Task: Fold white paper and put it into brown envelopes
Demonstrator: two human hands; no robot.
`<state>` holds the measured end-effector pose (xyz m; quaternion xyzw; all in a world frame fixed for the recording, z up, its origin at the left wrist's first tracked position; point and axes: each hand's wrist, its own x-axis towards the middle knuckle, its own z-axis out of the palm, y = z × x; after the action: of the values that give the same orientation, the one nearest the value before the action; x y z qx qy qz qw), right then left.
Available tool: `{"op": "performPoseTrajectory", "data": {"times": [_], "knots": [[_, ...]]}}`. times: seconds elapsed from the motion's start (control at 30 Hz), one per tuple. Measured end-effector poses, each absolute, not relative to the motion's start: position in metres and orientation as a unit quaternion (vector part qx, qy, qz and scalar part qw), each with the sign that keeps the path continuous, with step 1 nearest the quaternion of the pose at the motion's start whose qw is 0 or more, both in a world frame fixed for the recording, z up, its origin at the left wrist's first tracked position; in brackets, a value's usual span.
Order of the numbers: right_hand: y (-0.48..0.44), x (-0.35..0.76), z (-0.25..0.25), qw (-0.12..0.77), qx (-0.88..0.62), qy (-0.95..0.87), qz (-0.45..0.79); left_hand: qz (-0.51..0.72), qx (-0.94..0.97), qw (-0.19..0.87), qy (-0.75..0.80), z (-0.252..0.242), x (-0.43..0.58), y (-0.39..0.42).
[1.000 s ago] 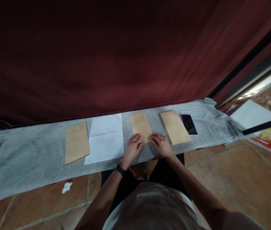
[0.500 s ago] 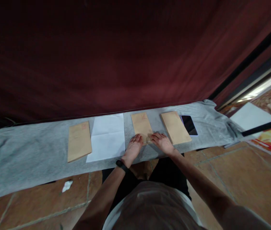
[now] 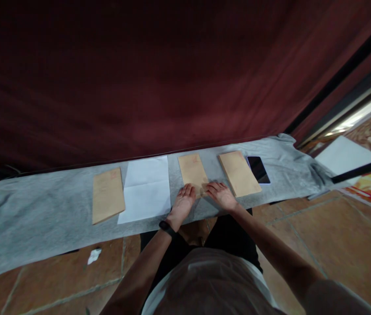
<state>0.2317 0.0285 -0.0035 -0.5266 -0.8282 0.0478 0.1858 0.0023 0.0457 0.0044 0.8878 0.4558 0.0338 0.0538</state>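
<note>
A brown envelope (image 3: 193,169) lies flat in front of me, a faint red print near its far right corner. My left hand (image 3: 184,202) rests on its near left edge, palm down with the fingers stretched out. On the near right edge lie the extended fingers of my right hand (image 3: 221,195). Neither hand is closed round anything. Just right of my right hand is a stack of brown envelopes (image 3: 240,174). To the left lies a white sheet of paper (image 3: 147,188) with a crease across it, and beyond it more brown envelopes (image 3: 108,195).
A grey cloth (image 3: 45,205) covers the long narrow surface. A phone (image 3: 258,169) lies right of the stack. Behind rises a dark red panel (image 3: 159,100). On the tiled floor (image 3: 346,232) is a white scrap (image 3: 93,255); a white sheet (image 3: 344,155) stands off to the right.
The view has shifted very slightly. Both hands stay at the near edge of the envelope, with no clear movement.
</note>
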Motion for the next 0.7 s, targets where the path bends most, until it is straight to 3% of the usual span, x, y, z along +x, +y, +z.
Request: {"op": "performPoseTrajectory", "data": {"times": [0.7], "knots": [[0.025, 0.229, 0.001, 0.232, -0.506, -0.826, 0.087, 0.073, 0.878, 0.037, 0.471, 0.027, 0.019, 0.053]]}}
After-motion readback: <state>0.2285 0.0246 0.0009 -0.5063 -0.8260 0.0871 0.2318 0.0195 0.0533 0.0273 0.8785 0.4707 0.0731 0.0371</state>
